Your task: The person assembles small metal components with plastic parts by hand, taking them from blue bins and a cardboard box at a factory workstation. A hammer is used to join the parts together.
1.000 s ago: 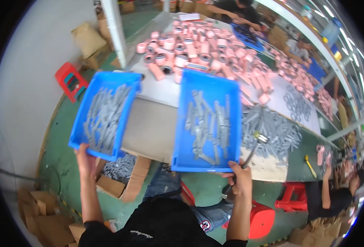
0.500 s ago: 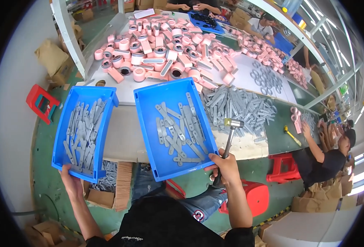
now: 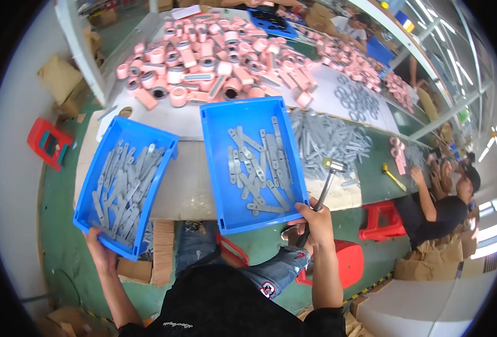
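Observation:
At the left, my left hand (image 3: pixel 100 250) grips the near edge of a blue plastic bin (image 3: pixel 87 210), which slants and holds many flat grey plastic strips (image 3: pixel 126 191). A second blue bin (image 3: pixel 217 126) is to its right, with fewer grey strips (image 3: pixel 257 168) lying loose inside. My right hand (image 3: pixel 319 226) is closed on this bin's near right corner. The same hand also holds a mallet (image 3: pixel 325 188) by its dark handle, its head pointing up and away. Fingers beneath both bins are partly hidden.
Behind the bins, pink and grey housings (image 3: pixel 203 62) cover the table. A heap of grey strips (image 3: pixel 330 143) and grey rings (image 3: pixel 358 98) lie to the right. Below are a cardboard box (image 3: pixel 163 253) and red stools (image 3: pixel 347 264). A co-worker (image 3: pixel 445 210) sits at right near a yellow hammer (image 3: pixel 393 177).
The left bin has shifted right and turned clockwise. The right bin, with the mallet, has moved slightly right and farther away. The view has shifted, so the table's heaps appear more to the left.

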The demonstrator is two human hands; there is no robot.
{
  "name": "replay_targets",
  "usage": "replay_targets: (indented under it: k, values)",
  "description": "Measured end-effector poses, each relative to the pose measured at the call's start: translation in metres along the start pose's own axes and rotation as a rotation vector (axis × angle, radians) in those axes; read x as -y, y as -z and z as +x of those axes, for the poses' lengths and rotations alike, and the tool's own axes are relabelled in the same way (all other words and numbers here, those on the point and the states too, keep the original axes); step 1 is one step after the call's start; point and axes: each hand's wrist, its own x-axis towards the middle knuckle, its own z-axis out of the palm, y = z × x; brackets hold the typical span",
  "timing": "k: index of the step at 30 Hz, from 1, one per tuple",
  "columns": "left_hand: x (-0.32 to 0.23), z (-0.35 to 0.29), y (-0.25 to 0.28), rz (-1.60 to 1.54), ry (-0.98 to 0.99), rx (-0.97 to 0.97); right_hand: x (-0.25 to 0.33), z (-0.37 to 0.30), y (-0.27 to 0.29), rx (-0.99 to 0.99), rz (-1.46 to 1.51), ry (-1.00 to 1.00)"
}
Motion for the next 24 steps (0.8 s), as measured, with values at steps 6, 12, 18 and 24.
replay_targets:
  k: [6, 12, 18, 24]
  values:
    - [0.007, 0.006, 0.001, -0.018, 0.063, 0.077, -0.002, 0.002, 0.017, -0.081, 0.043, 0.022]
    - [0.014, -0.006, -0.003, 0.022, 0.011, 0.074, -0.008, 0.006, 0.018, -0.127, 0.078, 0.055]
    - [0.034, -0.003, -0.036, 0.190, -0.043, 0.103, -0.022, 0.002, 0.056, -0.260, 0.007, 0.161]
    - [0.025, 0.009, -0.053, 0.304, -0.090, 0.204, -0.021, -0.001, 0.055, -0.317, 0.032, 0.196]
